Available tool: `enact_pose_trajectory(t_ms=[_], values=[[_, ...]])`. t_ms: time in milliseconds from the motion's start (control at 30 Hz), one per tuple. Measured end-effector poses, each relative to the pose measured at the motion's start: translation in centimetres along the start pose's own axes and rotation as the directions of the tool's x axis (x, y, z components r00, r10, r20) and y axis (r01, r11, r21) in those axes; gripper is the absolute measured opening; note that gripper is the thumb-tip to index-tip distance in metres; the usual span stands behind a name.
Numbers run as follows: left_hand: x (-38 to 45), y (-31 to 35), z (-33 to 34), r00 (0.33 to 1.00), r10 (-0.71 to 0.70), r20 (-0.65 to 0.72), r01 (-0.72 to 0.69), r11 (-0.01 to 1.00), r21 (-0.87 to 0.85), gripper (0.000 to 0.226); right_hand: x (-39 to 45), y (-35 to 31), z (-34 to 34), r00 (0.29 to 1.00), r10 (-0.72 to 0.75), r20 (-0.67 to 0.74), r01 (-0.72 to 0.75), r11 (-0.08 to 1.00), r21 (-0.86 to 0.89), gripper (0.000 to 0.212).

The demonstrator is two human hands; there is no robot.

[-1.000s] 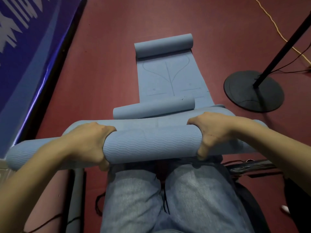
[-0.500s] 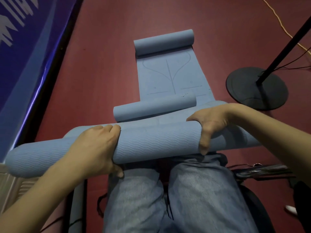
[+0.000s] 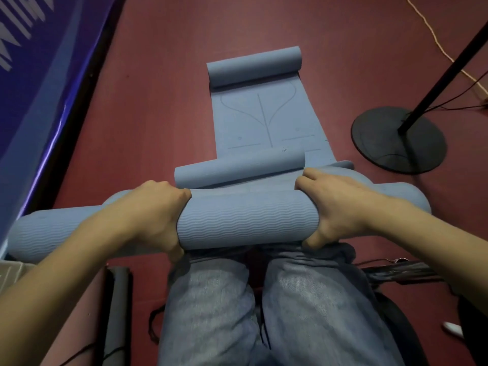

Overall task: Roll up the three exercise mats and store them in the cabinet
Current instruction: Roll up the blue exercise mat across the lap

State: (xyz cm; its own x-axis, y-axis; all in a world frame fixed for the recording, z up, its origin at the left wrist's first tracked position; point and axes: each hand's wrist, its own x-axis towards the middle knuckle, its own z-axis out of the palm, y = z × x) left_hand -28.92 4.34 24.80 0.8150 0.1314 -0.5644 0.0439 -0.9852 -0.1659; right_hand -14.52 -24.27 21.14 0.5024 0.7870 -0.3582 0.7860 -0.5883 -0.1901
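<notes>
1. Head view: a person kneels on a dark red floor (image 3: 163,83), their jeans-clad knees (image 3: 264,299) at the near edge of the picture.
2. A thick blue rolled mat (image 3: 245,223) lies crosswise just beyond the knees, its wavy-ribbed underside facing out. It runs from the far left of the picture to the right past both hands.
3. The left hand (image 3: 155,212) grips the roll left of its middle, fingers curled over the top and far side and the thumb tucked under the near side.
4. The right hand (image 3: 335,204) grips the roll right of its middle in the same way, fingers wrapped over the top, thumb underneath.
5. Just beyond the roll, touching its unrolled smooth part, lies a thinner rolled mat (image 3: 237,167), slightly tilted.
6. Farther off, a third mat (image 3: 264,120) lies partly flat on the floor, showing printed guide lines, with its far end curled into a roll (image 3: 253,66).
7. Right of the mats stands a black round stand base (image 3: 380,151) with a slanting pole (image 3: 449,72); a pale cable (image 3: 433,38) runs along the floor behind it.
8. A blue banner (image 3: 39,88) lines the left side.
9. A dark rolled item (image 3: 117,313) lies near left, beside the knees.
</notes>
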Motion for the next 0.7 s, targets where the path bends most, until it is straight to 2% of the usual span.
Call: enact_pose_trajectory(t_ms=[100, 200, 300, 500, 600, 700], values=[[-0.1, 0.2, 1.1, 0.998, -0.031, -0.046, 0.028, 0.998, -0.059, 0.085, 1.2, 0.1, -0.9, 0.998, -0.010, 0.055, 0.010, 1.000, 0.000, 0.077], [-0.3, 0.2, 2.0, 0.993, -0.064, -0.103, 0.049, 0.988, -0.144, 0.107, 3.3, 0.8, -2.0, 0.987, -0.031, 0.159, 0.018, 0.997, 0.080, 0.078], [-0.6, 0.6, 3.0, 0.974, -0.080, -0.211, 0.080, 0.997, -0.013, 0.127, 4.5, 1.4, -2.3, 0.967, -0.028, 0.252, -0.011, 0.988, 0.156, 0.074], [-1.2, 1.7, 2.2, 0.972, -0.083, -0.218, 0.107, 0.989, 0.098, 0.087, 4.3, 1.2, -2.2, 0.969, -0.024, 0.245, -0.020, 0.984, 0.176, 0.075], [-0.8, 1.7, 1.0, 0.979, -0.060, -0.195, 0.090, 0.985, 0.148, 0.072, 3.5, 0.9, -1.8, 0.988, 0.007, 0.153, -0.029, 0.990, 0.141, 0.092], [-0.1, 0.8, 0.2, 0.992, -0.064, -0.105, 0.072, 0.994, 0.078, 0.076, 2.2, 0.3, -1.1, 1.000, 0.024, 0.014, -0.025, 0.998, 0.061, 0.105]])
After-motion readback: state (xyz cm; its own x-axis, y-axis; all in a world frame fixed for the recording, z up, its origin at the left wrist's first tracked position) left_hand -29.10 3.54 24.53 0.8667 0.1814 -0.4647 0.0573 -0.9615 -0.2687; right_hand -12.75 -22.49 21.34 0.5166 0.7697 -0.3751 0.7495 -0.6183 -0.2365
